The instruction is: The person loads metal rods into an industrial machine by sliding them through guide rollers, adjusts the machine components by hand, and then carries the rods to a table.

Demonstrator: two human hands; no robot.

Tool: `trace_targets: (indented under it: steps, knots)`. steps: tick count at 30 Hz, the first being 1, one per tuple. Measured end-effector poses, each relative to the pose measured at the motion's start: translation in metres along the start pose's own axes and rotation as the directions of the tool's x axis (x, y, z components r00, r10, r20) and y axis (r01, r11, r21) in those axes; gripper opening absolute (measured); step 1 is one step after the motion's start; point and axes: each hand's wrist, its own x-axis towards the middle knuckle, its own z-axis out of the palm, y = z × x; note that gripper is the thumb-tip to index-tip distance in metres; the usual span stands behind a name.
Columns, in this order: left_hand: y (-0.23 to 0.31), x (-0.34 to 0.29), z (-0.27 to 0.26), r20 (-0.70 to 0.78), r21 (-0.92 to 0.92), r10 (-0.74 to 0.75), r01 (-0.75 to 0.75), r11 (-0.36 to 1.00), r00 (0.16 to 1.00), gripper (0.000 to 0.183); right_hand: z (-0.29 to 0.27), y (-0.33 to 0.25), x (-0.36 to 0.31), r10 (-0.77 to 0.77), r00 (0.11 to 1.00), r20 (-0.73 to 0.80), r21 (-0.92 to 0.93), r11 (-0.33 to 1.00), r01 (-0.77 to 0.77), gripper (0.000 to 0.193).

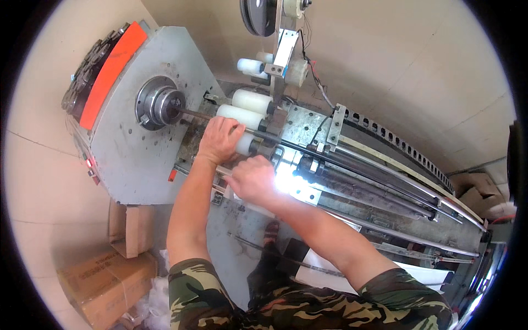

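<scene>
A long metal rod (192,113) runs out of the round chuck (168,105) on the grey machine housing, toward the right. My left hand (220,142) lies over this rod beside the white rollers, its fingers curled round it. Closer to me, my right hand (252,179) is closed, with bent fingers and the thumb toward the left; what it holds is hidden. A white roller (240,116) sits just beyond my left hand, and another white roller (253,101) lies behind it. A shorter white roller (245,144) shows between my hands.
An upright bracket (285,49) with small rollers and a dark pulley (257,16) rises behind the rollers. Long rails (396,179) and a cable chain (396,132) stretch right. An orange panel (114,74) edges the housing. Cardboard boxes (110,283) stand at lower left.
</scene>
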Motion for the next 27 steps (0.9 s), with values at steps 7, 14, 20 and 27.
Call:
trace_targets:
  steps: [7,14,20,27]
  knots:
    - [-0.002,-0.003,0.006,-0.047,0.006,0.024,-0.024,1.000,0.999,0.042,0.009,-0.001,-0.004,-0.007,1.000,0.005,-0.060,0.998,0.007,0.029]
    - [-0.007,-0.010,0.005,-0.083,0.009,0.028,-0.028,1.000,0.996,0.029,0.019,-0.007,-0.002,0.019,1.000,0.007,-0.061,0.998,-0.019,0.031]
    - [-0.010,-0.010,0.016,-0.049,-0.036,0.005,-0.007,0.999,0.999,0.048,-0.015,-0.012,-0.007,0.097,0.995,0.031,0.117,0.988,-0.100,0.038]
    - [-0.013,-0.016,0.018,-0.029,-0.096,-0.022,0.019,0.995,0.999,0.065,-0.106,-0.075,-0.142,0.403,0.865,0.298,-0.346,0.890,-0.296,0.075]
